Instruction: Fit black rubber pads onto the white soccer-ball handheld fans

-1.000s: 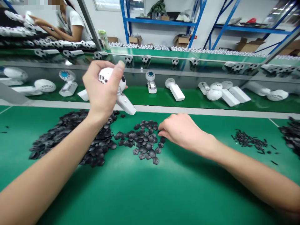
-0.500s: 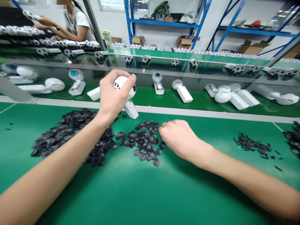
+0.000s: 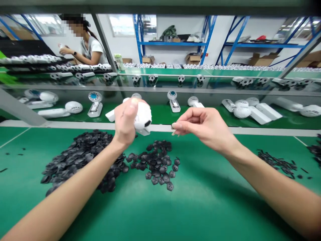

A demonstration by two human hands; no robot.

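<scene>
My left hand (image 3: 127,122) is wrapped round a white ball-headed hand fan (image 3: 143,117), held above the green mat. Just right of it, my right hand (image 3: 200,126) is raised with thumb and forefinger pinched on a small black piece, too small to make out clearly. Below both hands lies a small heap of black pentagon pieces (image 3: 156,164). A much larger heap of the same black pieces (image 3: 80,159) spreads under my left forearm.
Behind the mat (image 3: 160,207) runs a conveyor with white fans (image 3: 242,108) lying on it. A pile of thin black bits (image 3: 276,161) lies at the right. At the far left, another person (image 3: 87,47) is working beyond the shelf. Blue racks stand behind.
My right hand has risen from the small heap with a piece pinched in its fingers. The left hand has brought the fan lower and nearer. The camera has tilted upward.
</scene>
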